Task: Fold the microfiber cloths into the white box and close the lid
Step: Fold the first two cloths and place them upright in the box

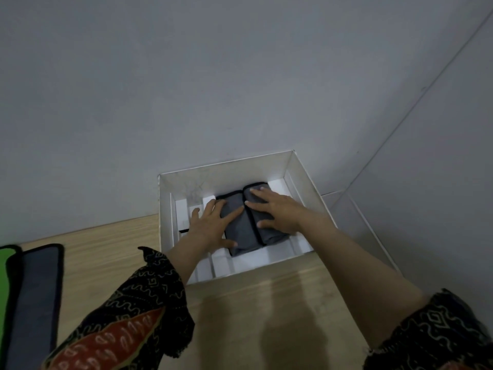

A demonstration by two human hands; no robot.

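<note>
Cloths point(241, 236) sit folded side by side inside the white box point(165, 209), left hand point(210, 225) and right hand point(274, 212) pressing them flat, fingers point(234, 213) spread. Soft, light stuff I reckon, so pinch folded edges or they'll flop open.

Plain grey walls point(186, 76) meet in a corner behind a light wooden table point(106, 252).

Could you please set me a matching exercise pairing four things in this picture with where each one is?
1 left hand
2 right hand
3 green cloth
4 white box

A on the table, far left
B on the right grey cloth
C against the wall, lid off
D on the left grey cloth

Pairs: 1-D, 2-B, 3-A, 4-C
</note>
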